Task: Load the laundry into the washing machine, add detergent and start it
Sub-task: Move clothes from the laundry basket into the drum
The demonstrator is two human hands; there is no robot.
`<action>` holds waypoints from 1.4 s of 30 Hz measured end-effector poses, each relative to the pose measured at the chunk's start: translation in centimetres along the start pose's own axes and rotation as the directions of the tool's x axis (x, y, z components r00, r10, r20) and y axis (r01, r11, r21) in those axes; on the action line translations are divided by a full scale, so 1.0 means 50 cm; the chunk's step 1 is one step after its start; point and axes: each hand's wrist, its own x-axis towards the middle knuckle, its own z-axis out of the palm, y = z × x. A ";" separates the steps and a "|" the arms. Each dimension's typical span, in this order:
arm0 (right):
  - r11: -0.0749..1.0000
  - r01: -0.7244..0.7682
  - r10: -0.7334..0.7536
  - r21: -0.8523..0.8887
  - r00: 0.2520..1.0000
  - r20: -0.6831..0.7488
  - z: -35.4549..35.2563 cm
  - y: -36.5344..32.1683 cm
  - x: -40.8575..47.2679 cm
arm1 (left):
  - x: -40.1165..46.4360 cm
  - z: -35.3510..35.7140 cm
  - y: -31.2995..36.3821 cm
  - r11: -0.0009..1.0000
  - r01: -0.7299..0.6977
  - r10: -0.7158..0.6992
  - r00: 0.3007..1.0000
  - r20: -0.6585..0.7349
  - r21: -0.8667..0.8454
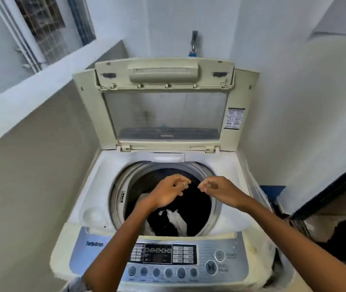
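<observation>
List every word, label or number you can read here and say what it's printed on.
"TurboDrum", blurred and only likely: blue lettering at the left of the control panel.
"POWER": beside the upper round button; the line under it is unreadable.
"START / PAUSE", blurred: beside the lower round button.
Sticker on the open lid: print too small to read.
Display, small panel buttons and captions under the button row: too blurred to read.
</observation>
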 end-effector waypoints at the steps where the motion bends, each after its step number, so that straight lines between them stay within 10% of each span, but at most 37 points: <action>1: 1.000 0.004 -0.004 0.031 1.000 -0.010 -0.006 0.014 -0.011 | -0.002 0.025 0.017 1.000 -0.011 0.011 1.000 0.001 -0.023; 11: 0.902 -0.084 0.261 0.423 0.887 -0.380 -0.205 0.293 -0.121 | 0.061 0.400 0.233 0.950 -0.067 0.091 0.994 0.067 -0.307; 18: 0.710 -0.491 0.639 0.505 0.751 -0.167 -0.282 0.635 -0.172 | 0.168 0.801 0.224 0.914 0.372 -0.255 0.837 0.483 -0.161; 24: 0.601 -0.745 0.754 0.290 0.648 0.103 -0.178 0.912 -0.149 | 0.268 0.986 0.011 0.662 0.725 -0.699 0.688 0.194 -0.188; 30: 0.708 -0.705 0.691 -0.044 0.678 0.251 0.008 1.219 -0.022 | 0.398 1.072 -0.256 0.498 0.847 -0.854 0.516 0.065 -0.185; 36: 0.614 -0.387 0.591 -0.687 0.803 0.075 0.148 1.448 0.157 | 0.451 1.145 -0.442 0.539 0.841 -0.834 0.541 -0.109 0.052; 42: 0.517 -0.308 0.547 -0.799 0.837 0.031 0.213 1.576 0.232 | 0.441 1.201 -0.524 0.565 0.823 -0.818 0.567 -0.097 0.049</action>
